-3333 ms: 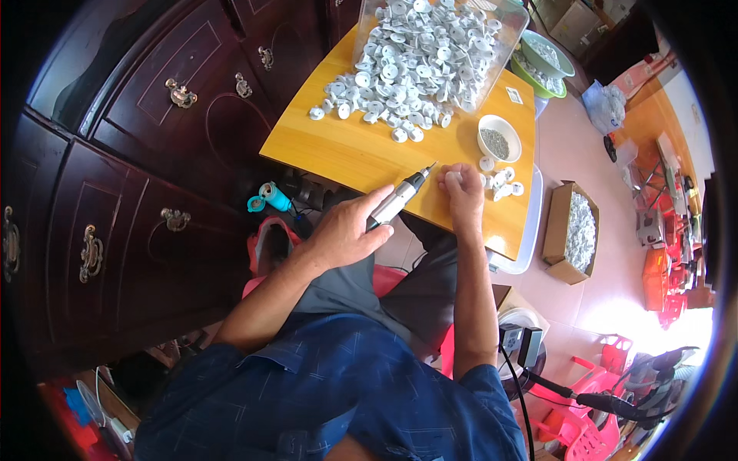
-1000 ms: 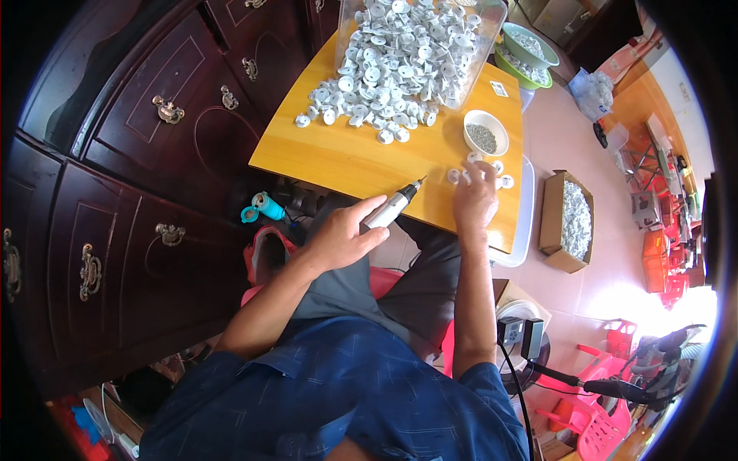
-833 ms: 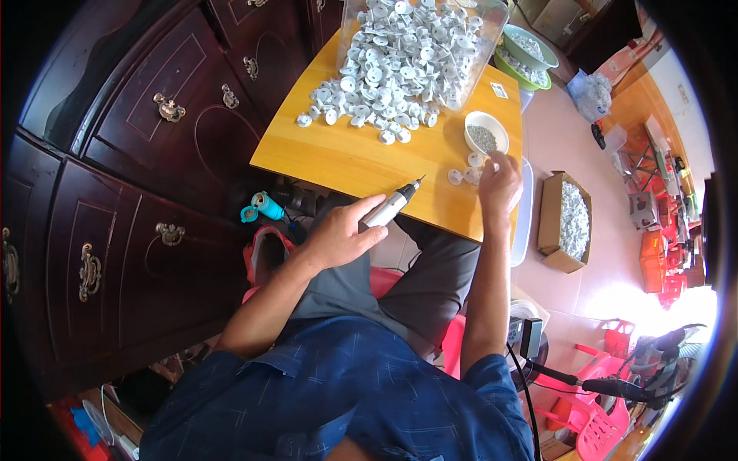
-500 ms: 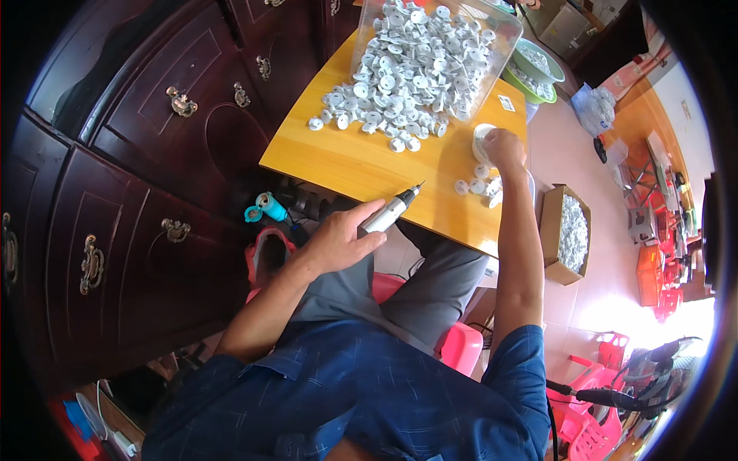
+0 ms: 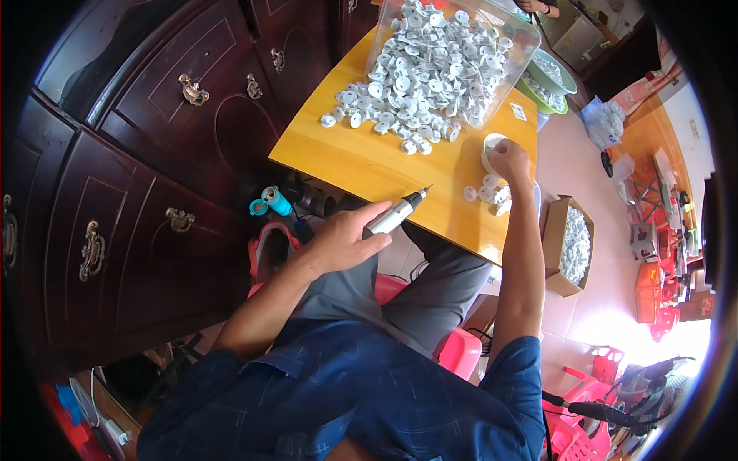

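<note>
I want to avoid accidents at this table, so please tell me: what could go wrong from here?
The right hand is at the white bowl, so a careless pull might tip it and scatter what it holds. Loose white parts lie close by the right forearm, which could sweep some off the table. The left hand holds the driver with its thin bit out over the table, so it might scratch the tabletop.

Table front (image 5: 361, 165) is passable; white pile (image 5: 421, 84) blocks beyond.
</note>
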